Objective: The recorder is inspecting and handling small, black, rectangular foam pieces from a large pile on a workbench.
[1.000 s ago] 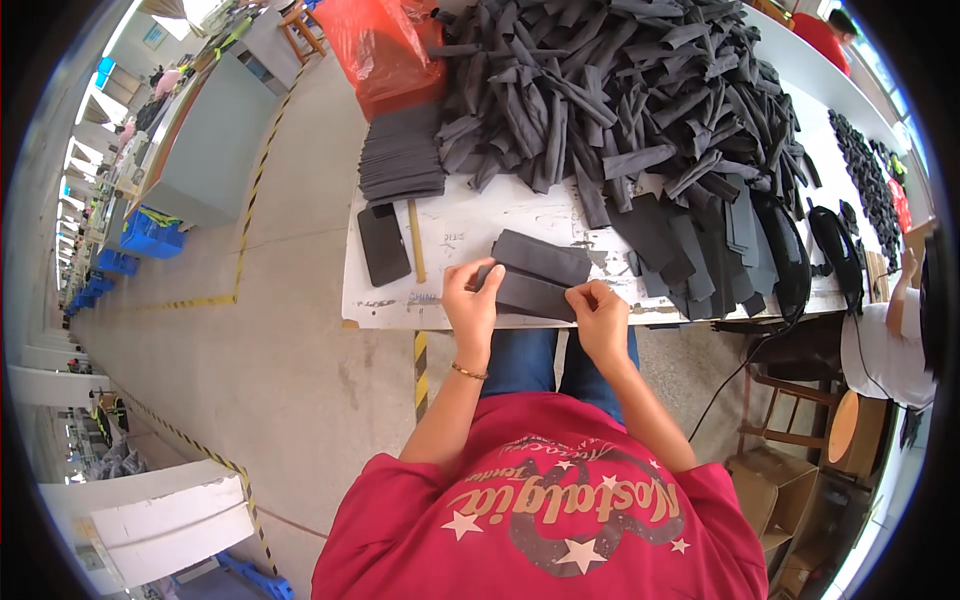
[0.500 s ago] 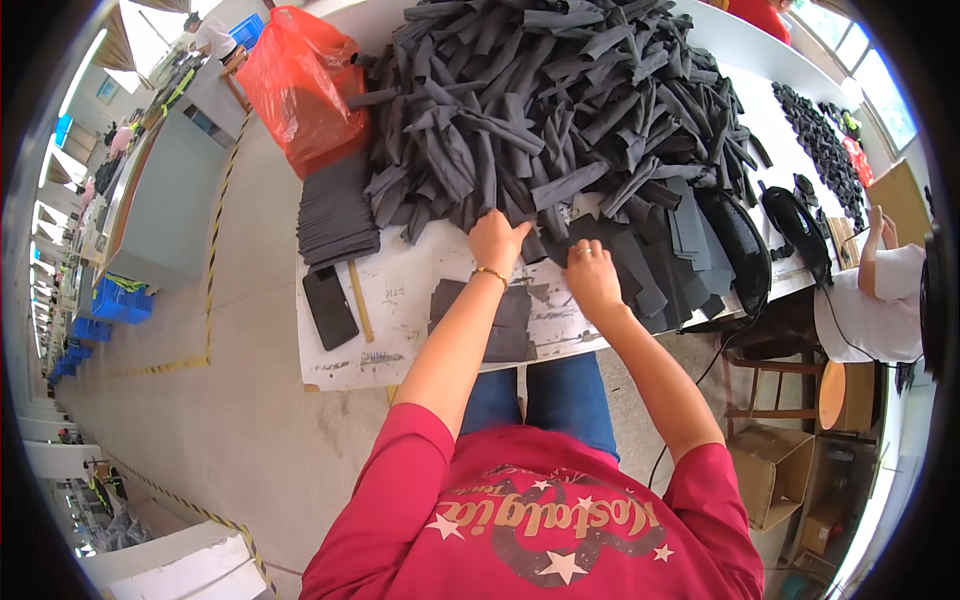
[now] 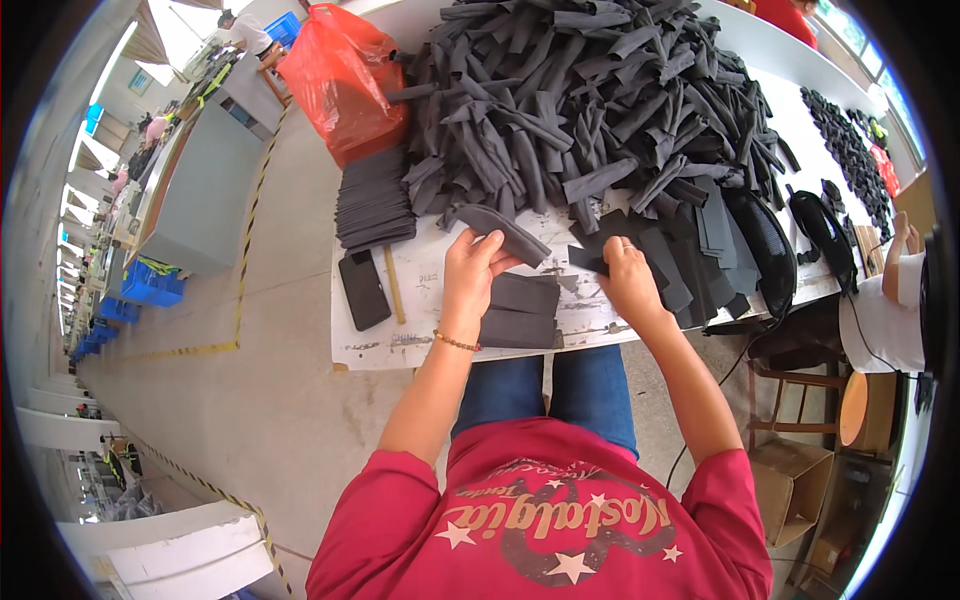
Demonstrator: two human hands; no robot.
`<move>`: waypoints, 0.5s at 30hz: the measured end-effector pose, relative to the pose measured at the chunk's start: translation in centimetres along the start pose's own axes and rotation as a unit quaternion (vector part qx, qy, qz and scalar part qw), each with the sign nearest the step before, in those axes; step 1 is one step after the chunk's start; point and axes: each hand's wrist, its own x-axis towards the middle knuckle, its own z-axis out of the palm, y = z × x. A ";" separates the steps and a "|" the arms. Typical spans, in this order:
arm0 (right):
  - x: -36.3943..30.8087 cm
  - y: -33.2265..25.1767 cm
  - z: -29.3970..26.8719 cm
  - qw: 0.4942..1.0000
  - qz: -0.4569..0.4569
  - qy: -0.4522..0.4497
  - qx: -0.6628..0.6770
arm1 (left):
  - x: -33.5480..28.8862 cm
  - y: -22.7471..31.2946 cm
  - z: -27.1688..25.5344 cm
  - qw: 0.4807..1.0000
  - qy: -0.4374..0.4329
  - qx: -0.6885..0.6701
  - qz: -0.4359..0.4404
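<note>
My left hand [image 3: 468, 280] is closed on a curled dark grey fabric piece [image 3: 518, 236], held above the white table [image 3: 424, 300] between thumb and fingers. My right hand [image 3: 632, 282] pinches a flat, stiff-looking black strip [image 3: 586, 261] by its right end. Just in front of me, between the hands, lie flat dark pieces [image 3: 520, 312] laid together. Beside my right hand, more flat dark strips [image 3: 682, 268] overlap in a fan. A large heap of curled dark grey fabric pieces [image 3: 585, 110] rises behind both hands.
On the left stand a neat stack of dark pieces [image 3: 375, 205] and a red plastic bag [image 3: 345, 85]. A black phone [image 3: 364, 290] lies by a thin wooden strip [image 3: 395, 285]. Black mesh items [image 3: 762, 250] lie to the right, near a seated person's arm [image 3: 895, 262].
My left hand has lifted a curled fabric piece from the heap's front edge and come nearer. My right hand has drawn a flat black strip up and slightly right. The view has shifted left.
</note>
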 end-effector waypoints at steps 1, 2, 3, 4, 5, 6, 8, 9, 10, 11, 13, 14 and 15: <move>-0.6 -1.3 -0.9 1.000 -0.004 0.001 0.001 | -0.6 0.3 -0.3 1.000 0.016 -0.020 0.000; -1.3 -2.8 -1.5 0.997 0.023 0.009 0.079 | -1.2 0.6 -0.5 0.998 0.031 -0.056 -0.004; -1.9 -4.0 -1.7 0.986 0.049 0.017 0.156 | -1.4 0.7 -0.9 0.998 0.033 -0.057 0.000; -2.4 -4.8 -1.7 0.984 0.035 0.031 0.172 | -1.6 0.7 -1.4 0.995 0.044 -0.085 0.000; -2.8 -5.6 -1.9 0.984 0.031 0.031 0.173 | -1.8 0.8 -1.9 0.992 0.056 -0.114 0.000; -3.2 -6.3 -2.3 0.982 0.011 0.029 0.187 | -2.0 0.9 -2.2 0.992 0.055 -0.115 0.001; -3.8 -7.2 -2.6 0.978 -0.023 0.039 0.201 | -2.4 0.9 -2.6 0.988 0.044 -0.144 -0.026; -3.9 -7.5 -2.7 0.979 -0.023 0.040 0.200 | -2.5 1.0 -2.6 0.988 0.043 -0.144 -0.026; -4.1 -7.8 -2.8 0.975 -0.017 0.048 0.218 | -2.6 1.1 -2.6 0.987 0.049 -0.148 -0.038; -4.2 -8.2 -2.9 0.970 -0.010 0.057 0.235 | -2.6 1.1 -2.5 0.986 0.055 -0.152 -0.051; -3.9 -10.0 -3.4 0.964 0.011 0.070 0.255 | -2.8 1.1 -2.8 0.985 0.058 -0.155 -0.051; -3.9 -10.6 -3.5 0.957 0.035 0.083 0.275 | -2.8 1.0 -2.9 0.984 0.061 -0.158 -0.054; -3.9 -10.7 -3.4 0.957 0.035 0.084 0.275 | -2.9 1.0 -2.7 0.984 0.060 -0.158 -0.055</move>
